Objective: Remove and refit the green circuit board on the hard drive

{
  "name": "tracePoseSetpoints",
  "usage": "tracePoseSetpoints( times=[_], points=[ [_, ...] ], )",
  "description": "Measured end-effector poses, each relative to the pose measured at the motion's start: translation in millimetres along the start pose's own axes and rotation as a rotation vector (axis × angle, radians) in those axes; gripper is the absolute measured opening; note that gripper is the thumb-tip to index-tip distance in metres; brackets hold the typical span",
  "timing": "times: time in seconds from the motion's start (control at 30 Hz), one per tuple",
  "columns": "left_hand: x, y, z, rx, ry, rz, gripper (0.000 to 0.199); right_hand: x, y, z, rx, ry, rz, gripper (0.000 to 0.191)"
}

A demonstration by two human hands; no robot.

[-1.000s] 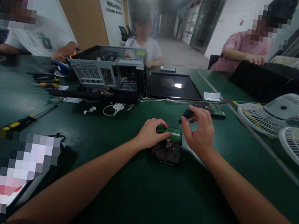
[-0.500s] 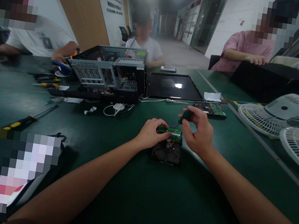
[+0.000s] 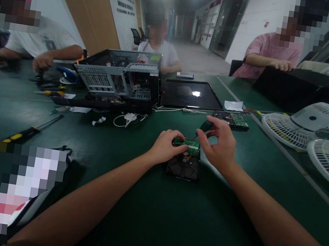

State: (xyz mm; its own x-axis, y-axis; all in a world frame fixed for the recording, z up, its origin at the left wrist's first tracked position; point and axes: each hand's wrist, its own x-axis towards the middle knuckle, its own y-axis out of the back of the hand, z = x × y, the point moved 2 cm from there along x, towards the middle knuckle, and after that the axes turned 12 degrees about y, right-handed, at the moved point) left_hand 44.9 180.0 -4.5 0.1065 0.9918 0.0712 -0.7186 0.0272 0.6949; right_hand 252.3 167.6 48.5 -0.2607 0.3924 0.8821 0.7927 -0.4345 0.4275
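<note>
A hard drive point(image 3: 182, 168) lies flat on the green table, its green circuit board point(image 3: 193, 149) facing up at the far end. My left hand point(image 3: 167, 146) grips the drive's left side, thumb across the board and fingers curled at the far left corner. In my right hand point(image 3: 219, 144) is a small screwdriver point(image 3: 205, 126) with a dark green handle, pinched between thumb and fingers. Its shaft slants down to the left, and the tip meets the circuit board, though the exact spot is too small to make out.
An opened computer case point(image 3: 118, 76) stands beyond my left hand, with a flat black panel point(image 3: 190, 94) beside it. Another hard drive point(image 3: 232, 120) lies farther right. White fans point(image 3: 294, 131) are at the right, a yellow-black screwdriver point(image 3: 30, 131) at the left. Several people sit around.
My right fingers have shifted slightly around the screwdriver handle. My left hand and the hard drive stay put. At the left, a co-worker's hand has moved away from the computer case.
</note>
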Motion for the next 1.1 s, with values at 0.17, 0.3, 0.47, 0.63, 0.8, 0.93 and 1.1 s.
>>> tracePoseSetpoints(
  times=[0.17, 0.3, 0.47, 0.63, 0.8, 0.93, 1.1],
  points=[
    [0.6, 1.1, 0.5, 0.002, -0.004, -0.004, 0.03, -1.8, -0.8, 1.0, 0.041, 0.013, -0.032, 0.055],
    [0.5, 0.4, -0.2, 0.001, 0.001, -0.005, 0.03, -2.6, -1.0, 3.3, -0.007, -0.001, -0.014, 0.053],
    [1.3, -0.6, -1.6, -0.005, -0.012, 0.011, 0.031, -1.1, -0.4, 2.3, -0.051, 0.004, -0.003, 0.049],
    [0.5, 0.7, 0.3, 0.001, -0.017, 0.007, 0.03, -0.9, -0.1, 1.6, -0.045, 0.021, -0.003, 0.055],
    [-0.6, 1.7, 1.5, 0.005, -0.018, 0.012, 0.029, -3.8, -2.8, 5.7, -0.012, 0.029, 0.005, 0.061],
    [-0.5, 1.8, 1.6, -0.006, -0.025, 0.009, 0.029, -7.8, -6.5, 10.6, 0.037, 0.003, 0.028, 0.062],
    [-0.6, 1.8, 2.5, -0.008, -0.006, 0.009, 0.029, -7.1, -6.1, 10.0, -0.015, -0.011, 0.03, 0.058]
  ],
)
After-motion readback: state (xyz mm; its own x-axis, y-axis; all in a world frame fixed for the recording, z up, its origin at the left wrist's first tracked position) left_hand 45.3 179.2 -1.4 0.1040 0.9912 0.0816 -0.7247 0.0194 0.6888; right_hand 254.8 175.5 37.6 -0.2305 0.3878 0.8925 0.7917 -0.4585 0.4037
